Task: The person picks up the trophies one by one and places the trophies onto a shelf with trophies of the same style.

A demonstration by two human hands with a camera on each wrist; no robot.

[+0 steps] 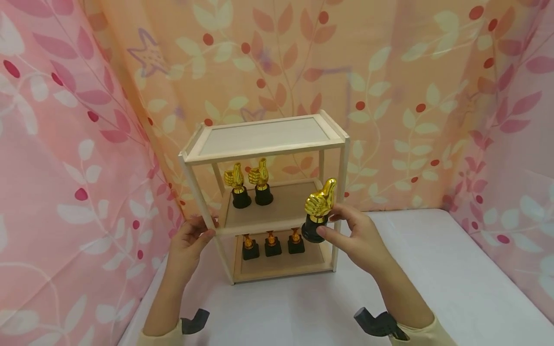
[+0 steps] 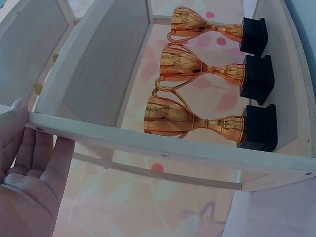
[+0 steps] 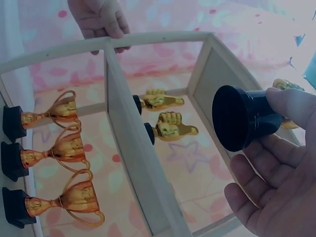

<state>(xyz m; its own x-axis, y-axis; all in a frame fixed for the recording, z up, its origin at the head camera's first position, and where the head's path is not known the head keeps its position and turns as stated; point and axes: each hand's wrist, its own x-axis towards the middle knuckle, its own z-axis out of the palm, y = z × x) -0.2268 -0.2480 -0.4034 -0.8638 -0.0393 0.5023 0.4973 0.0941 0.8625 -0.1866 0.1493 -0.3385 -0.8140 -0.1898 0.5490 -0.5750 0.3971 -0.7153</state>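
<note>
gold thumbs-up trophy on a round black base, held in my right hand in front of the right front post of the wooden shelf unit, level with the middle shelf. my thumb and fingers curl around the black base; the gold fist stands above them, tilted slightly right. in the right wrist view the underside of the base faces the camera.

my left hand rests against the left front post at the height of the middle shelf; fingers lie straight along the wood, thumb on the front edge, as the left wrist view shows.

middle shelf: two more thumbs-up trophies, side by side at the back left, upright. bottom shelf: three small gold cup trophies on square black bases, in a row near the front. top shelf: bare board with a raised rim.

the unit stands on a white tabletop, against a pink and orange leaf-print curtain.
</note>
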